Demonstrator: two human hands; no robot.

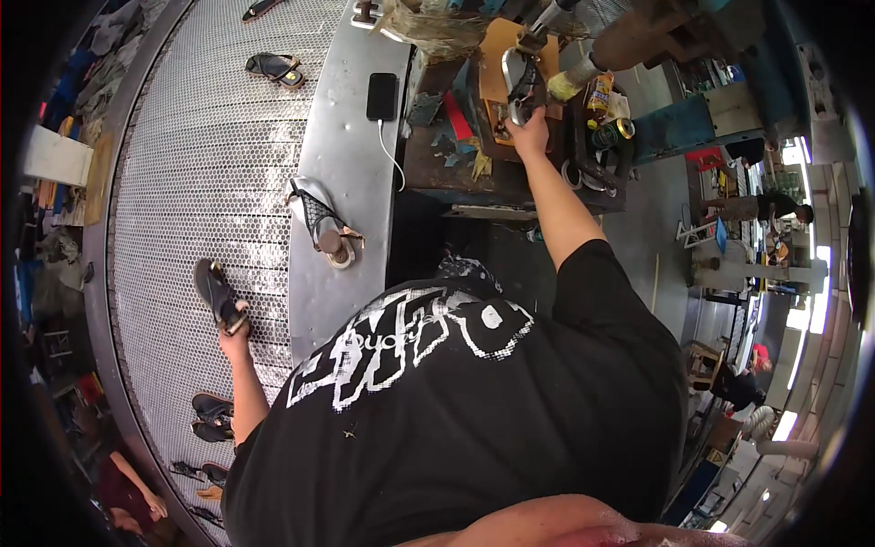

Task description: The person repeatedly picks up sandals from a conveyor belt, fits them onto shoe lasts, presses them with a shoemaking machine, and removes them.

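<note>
My left hand [234, 339] is closed on one end of a dark sandal [217, 294], over the perforated metal conveyor [196, 173]. At the machine [474, 173] on the right, my right hand [530, 135] grips the near end of another sandal [523, 77], black with a pale, shiny edge. That sandal lies on a brown pad [497, 46], beneath the machine's metal parts. Between my hands, a sandal with dark straps and a pale sole [321, 219] rests on the conveyor's smooth metal border [333, 146]. Some of my right fingers are hidden.
A black phone [382, 96] with a white cable lies on the metal border. More sandals sit on the conveyor, one at the far end [275, 69] and several near my left forearm [213, 415]. A yellow-labelled bottle [599, 98] and a green can [612, 133] stand right of the machine.
</note>
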